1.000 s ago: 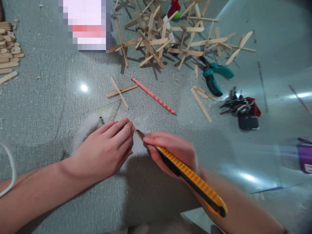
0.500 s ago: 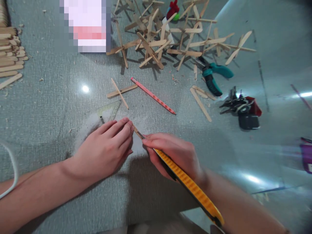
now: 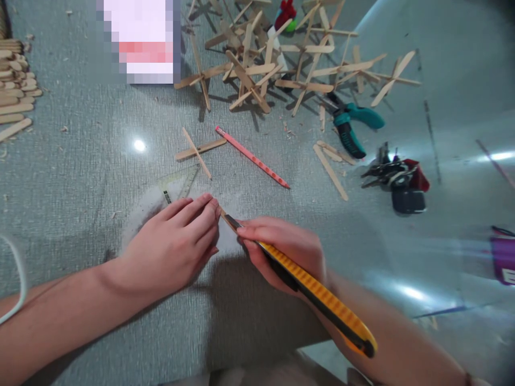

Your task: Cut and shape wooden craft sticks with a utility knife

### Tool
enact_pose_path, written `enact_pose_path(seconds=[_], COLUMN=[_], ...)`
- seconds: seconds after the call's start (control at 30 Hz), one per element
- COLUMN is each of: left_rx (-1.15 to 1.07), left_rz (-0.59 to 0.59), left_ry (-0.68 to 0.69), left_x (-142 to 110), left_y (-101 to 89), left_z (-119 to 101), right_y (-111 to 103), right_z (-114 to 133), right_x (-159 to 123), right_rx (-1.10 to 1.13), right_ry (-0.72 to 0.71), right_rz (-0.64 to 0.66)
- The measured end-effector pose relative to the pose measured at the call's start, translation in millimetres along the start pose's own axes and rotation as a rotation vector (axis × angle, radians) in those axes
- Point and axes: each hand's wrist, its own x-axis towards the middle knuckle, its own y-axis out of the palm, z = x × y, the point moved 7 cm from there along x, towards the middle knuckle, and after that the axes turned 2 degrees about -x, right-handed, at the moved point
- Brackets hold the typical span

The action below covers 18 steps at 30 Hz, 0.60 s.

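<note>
Currently, both hands meet low over the grey counter (image 3: 96, 187); clock directions are read from where they meet, 12 being away from the person.

Left hand (image 3: 173, 244): palm down, fingers together, fingertips closed on a thin wooden stick (image 3: 222, 213), one end poking out toward 4 o'clock. Most of the stick is hidden under the fingers.

Right hand (image 3: 287, 249): wrapped round a yellow and black cutter (image 3: 325, 295), its handle slanting back to 4–5 o'clock, front end against the stick's bare end.

Around them:
- 11 o'clock: clear set square (image 3: 174, 185), partly covered by the left hand; just beyond, two crossed sticks (image 3: 197, 151).
- 1 o'clock: pink pencil (image 3: 253, 157), lying at a slant, tip toward 4.
- 12 to 1, far: cluster of star-shaped stick frames (image 3: 251, 86), a red and green object (image 3: 286, 17) behind.
- 2 o'clock: pliers (image 3: 349, 126) with teal handles.
- Between 2 and 3: bunch of keys (image 3: 396, 174) with a black fob.
- 10 o'clock: pile of sticks (image 3: 14, 88).
</note>
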Motion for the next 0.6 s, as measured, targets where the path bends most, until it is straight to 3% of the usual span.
enact_pose_path(seconds=[0.6], left_rx=[0.007], left_rz=[-0.018], left_ry=[0.005], left_x=[0.1], left_y=[-1.2], left_z=[-1.8], right_y=[2.4], right_z=[3.1], right_x=[2.5], right_rx=[-0.039], right_ry=[-0.024], right_rz=[0.028])
